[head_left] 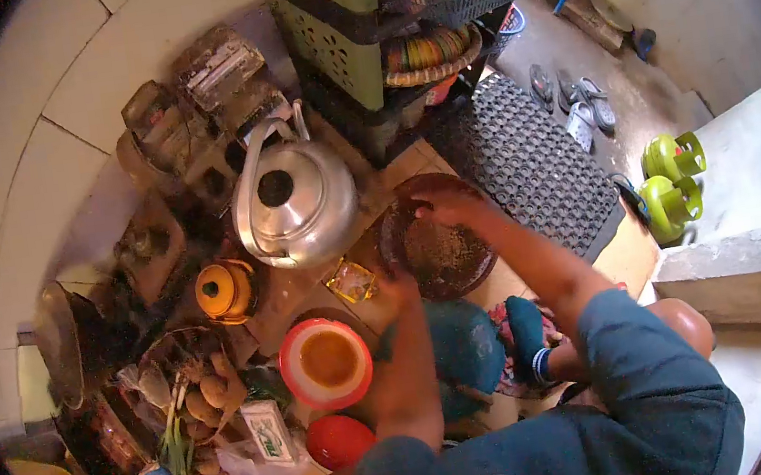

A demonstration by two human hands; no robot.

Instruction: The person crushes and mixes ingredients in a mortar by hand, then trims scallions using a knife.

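A round dark shallow bowl rests on the floor tiles, with brownish grainy stuff spread inside. My right hand is over its upper part, fingers bent; whether they hold anything is too small to tell. At the bowl's lower left rim is my left hand, blurred, its fingers hard to make out. Just left of that hand lies a small yellow packet. A red-rimmed bowl with brown liquid stands below the packet. Beside my left forearm sits a dark green round object, partly hidden.
A large metal kettle and a small orange pot stand at the left. Potatoes and green onions lie lower left. Stacked crates rise behind the bowl. A black mat and green gas cylinders are at the right.
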